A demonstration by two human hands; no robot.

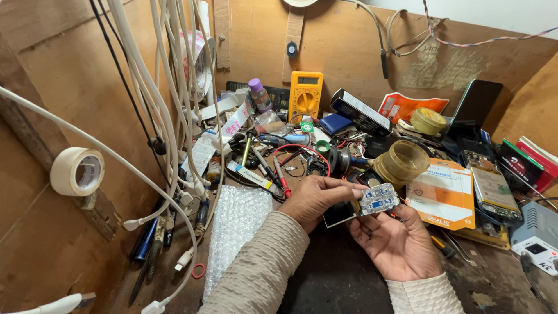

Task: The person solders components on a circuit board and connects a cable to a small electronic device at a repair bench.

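Over the middle of a cluttered workbench, both my hands hold a small phone part (378,199), silver with blue patches, with a dark glass piece under its left end. My left hand (317,197) pinches the part's left edge from above. Palm up, my right hand (398,244) supports it from below with the thumb on its right side. Both sleeves are beige and ribbed.
A yellow multimeter (306,95) leans on the back wall. Tape rolls (402,161), an orange packet (444,195), an opened phone (494,192), red probes (282,180), bubble wrap (235,224) and white hanging cables (168,116) crowd round. A masking tape roll (77,171) hangs left.
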